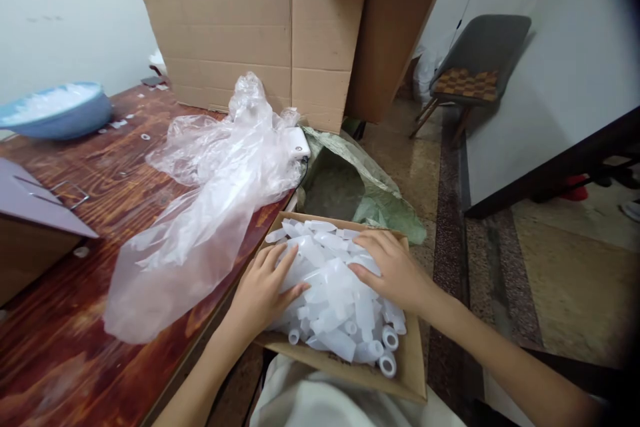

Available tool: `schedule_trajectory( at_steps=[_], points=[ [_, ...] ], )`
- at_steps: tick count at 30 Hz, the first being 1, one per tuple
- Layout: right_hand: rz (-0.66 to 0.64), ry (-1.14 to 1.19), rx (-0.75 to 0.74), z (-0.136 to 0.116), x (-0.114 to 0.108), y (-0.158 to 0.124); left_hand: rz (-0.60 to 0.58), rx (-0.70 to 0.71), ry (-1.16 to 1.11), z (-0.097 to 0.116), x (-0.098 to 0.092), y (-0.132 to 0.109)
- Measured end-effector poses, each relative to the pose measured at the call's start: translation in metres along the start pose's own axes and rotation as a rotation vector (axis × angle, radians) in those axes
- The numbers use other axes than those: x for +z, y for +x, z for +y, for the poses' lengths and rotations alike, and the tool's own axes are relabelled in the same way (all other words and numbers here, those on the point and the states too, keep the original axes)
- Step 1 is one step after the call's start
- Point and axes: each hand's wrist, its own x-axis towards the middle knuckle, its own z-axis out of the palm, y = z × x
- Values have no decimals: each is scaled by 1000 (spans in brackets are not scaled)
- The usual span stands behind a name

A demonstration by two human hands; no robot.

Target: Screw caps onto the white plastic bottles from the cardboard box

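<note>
A shallow cardboard box rests by my lap, heaped with small translucent white plastic tubes that have open round necks. My left hand lies over the left side of the heap, fingers spread and touching the tubes. Over the right side, my right hand rests on the heap with its fingers stretched out and thumb apart. Neither hand is closed around a tube. What lies under the palms is hidden.
On the wooden table lies a crumpled clear plastic bag. A blue basin holds white pieces at the far left. Tall cardboard stands behind. A green woven sack gapes beyond the box. A grey chair is at right.
</note>
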Motion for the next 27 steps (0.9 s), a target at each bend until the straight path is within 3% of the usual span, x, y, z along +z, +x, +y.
schedule_trajectory(
  at_steps=[4, 11, 21, 27],
  points=[
    [-145, -31, 7, 15, 14, 20, 7, -37, -33, 2, -2, -3],
    [-288, -57, 50, 2, 16, 11, 30, -152, -64, 8, -11, -11],
    [-372, -29, 135, -11, 7, 20, 123, -334, -96, 24, -16, -12],
    [-384, -5, 158, -20, -1, 10, 135, -342, -193, 31, -26, -24]
  ],
)
